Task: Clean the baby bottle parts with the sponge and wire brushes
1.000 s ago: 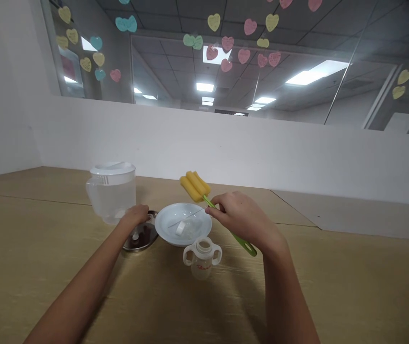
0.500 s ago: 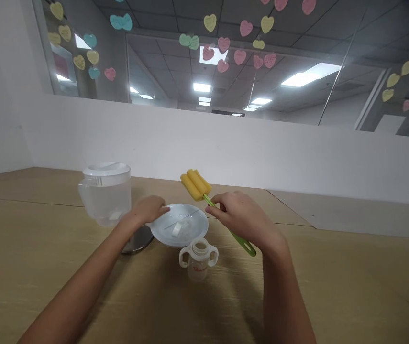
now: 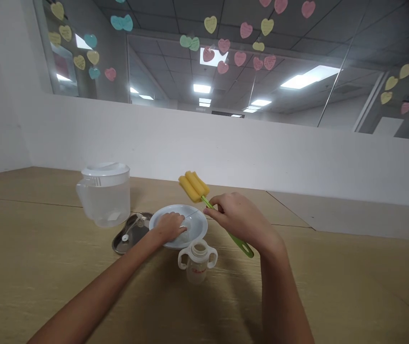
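My right hand (image 3: 235, 212) grips the green handle of a brush with a yellow sponge head (image 3: 193, 186), held up at the right of a white bowl (image 3: 199, 222). Inside the bowl is my left hand (image 3: 171, 225), fingers bent down over a small whitish item; whether they grip it is unclear. Just in front of the bowl stands a clear two-handled bottle (image 3: 197, 263), its top open. A metal kidney-shaped tray (image 3: 132, 234) left of the bowl bears a thin clear piece and a small white ring.
A lidded clear plastic jug (image 3: 109, 200) stands at the back left of the wooden table (image 3: 46, 267). Behind the table rises a white wall (image 3: 190, 143), with a window above bearing heart-shaped notes.
My left hand has moved right from the bowl's left rim into the bowl, uncovering more of the metal tray. My right hand and the brush have barely moved.
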The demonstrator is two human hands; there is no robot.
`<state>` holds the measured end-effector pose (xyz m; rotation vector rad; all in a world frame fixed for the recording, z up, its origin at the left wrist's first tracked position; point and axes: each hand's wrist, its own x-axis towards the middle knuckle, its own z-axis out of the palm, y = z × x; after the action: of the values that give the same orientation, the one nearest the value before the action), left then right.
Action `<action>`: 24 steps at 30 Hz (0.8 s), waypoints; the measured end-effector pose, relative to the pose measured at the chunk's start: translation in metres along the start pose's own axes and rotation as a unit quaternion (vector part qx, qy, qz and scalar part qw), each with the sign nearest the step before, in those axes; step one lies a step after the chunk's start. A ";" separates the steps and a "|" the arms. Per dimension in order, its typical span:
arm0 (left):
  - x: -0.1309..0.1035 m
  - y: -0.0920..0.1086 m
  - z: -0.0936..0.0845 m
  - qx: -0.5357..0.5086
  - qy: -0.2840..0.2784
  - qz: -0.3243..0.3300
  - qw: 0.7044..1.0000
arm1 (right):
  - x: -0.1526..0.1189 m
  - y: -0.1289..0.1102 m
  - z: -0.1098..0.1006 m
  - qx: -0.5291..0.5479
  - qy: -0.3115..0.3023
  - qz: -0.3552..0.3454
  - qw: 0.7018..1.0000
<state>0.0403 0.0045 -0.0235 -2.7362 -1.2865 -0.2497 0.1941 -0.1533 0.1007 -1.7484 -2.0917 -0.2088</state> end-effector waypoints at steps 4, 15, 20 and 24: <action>0.001 -0.005 -0.003 -0.039 -0.004 0.008 0.999 | 0.001 0.000 0.000 0.000 0.002 -0.001 1.000; -0.003 -0.032 -0.047 -0.293 0.136 0.029 0.946 | 0.003 0.004 0.001 0.030 0.023 0.009 0.999; -0.016 -0.026 -0.089 -0.613 0.250 -0.042 0.749 | 0.005 0.007 -0.001 0.030 0.019 0.014 0.999; -0.029 -0.007 -0.109 -0.724 0.227 -0.032 0.651 | 0.004 0.009 0.000 0.013 0.013 0.007 1.000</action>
<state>0.0052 -0.0311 0.0781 -2.9509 -1.1584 -2.8201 0.2019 -0.1477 0.1012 -1.7353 -2.0541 -0.1995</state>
